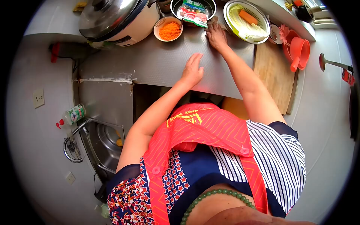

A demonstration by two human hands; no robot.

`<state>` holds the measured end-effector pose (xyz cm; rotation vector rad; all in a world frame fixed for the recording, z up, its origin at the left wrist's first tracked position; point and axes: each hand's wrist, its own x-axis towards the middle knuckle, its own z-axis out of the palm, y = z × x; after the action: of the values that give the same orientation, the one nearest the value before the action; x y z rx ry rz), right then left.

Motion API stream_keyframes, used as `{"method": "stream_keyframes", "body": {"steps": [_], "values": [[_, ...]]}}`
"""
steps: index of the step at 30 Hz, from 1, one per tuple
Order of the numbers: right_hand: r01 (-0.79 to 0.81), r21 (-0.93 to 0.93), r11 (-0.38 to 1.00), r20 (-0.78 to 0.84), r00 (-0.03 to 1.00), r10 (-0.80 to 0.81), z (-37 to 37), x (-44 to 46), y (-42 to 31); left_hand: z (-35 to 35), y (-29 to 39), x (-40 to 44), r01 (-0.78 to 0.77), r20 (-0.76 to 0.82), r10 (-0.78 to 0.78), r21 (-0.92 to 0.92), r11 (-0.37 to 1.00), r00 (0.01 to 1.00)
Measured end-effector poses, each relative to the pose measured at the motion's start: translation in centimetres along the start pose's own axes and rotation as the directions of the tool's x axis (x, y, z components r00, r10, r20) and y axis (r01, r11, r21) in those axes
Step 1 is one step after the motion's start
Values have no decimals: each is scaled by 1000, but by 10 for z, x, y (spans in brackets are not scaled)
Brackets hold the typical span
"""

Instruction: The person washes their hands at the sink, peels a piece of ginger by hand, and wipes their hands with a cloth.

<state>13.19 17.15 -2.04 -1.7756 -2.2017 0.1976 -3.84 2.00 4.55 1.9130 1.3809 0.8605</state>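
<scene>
My left hand [193, 70] hovers over the metal counter, fingers stretched out and thumb apart, holding nothing. Farther forward, my right hand [217, 36] reaches to the back of the counter with its fingers extended. Its fingertips meet a small brownish patch that I cannot make out. Just beyond stands a dark round pan [212, 8] with a green and white printed packet [192, 13] on it. Right of that hand is a green-rimmed colander [229, 25] holding pale leafy cabbage [237, 14] and a carrot piece [248, 17]. A bowl [157, 30] of shredded carrot [170, 31] sits to the left.
A large lidded cooker [131, 28] fills the back left. A wooden board [275, 71] lies at right, beside red plastic scoops [299, 50]. The sink [107, 140] is at lower left, with a bottle [75, 113] near it. A ladle [330, 63] hangs on the right wall.
</scene>
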Motion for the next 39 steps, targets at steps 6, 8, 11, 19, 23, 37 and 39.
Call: {"method": "stream_keyframes", "body": {"steps": [6, 8, 11, 19, 23, 37, 39], "values": [[236, -43, 971, 116, 966, -229, -23, -92, -37, 1, -8, -2, 4, 25, -7, 114, 993, 1000], [268, -5, 963, 134, 955, -265, -29, -129, -44, 2, -4, -4, -11, 127, -11, 178, 984, 992], [345, 144, 927, 61, 932, -357, -32, -181, -45, 3, 6, -15, -47, 361, -42, 235, 971, 932], [58, 382, 922, -184, 983, 14, -55, -110, -7, 3, 20, -21, -174, 185, 153, 101, 980, 971], [-32, 170, 985, -86, 995, 48, -29, -63, 32, 0, 17, -19, -126, 166, 108, 100, 987, 980], [302, 575, 760, 12, 926, -377, 4, -162, -159, -93, -10, -86, -137, -45, 140, 68, 988, 989], [337, 332, 881, -34, 938, -346, 16, -139, -186, -103, -27, -88, -76, -4, 77, 100, 992, 997]]}}
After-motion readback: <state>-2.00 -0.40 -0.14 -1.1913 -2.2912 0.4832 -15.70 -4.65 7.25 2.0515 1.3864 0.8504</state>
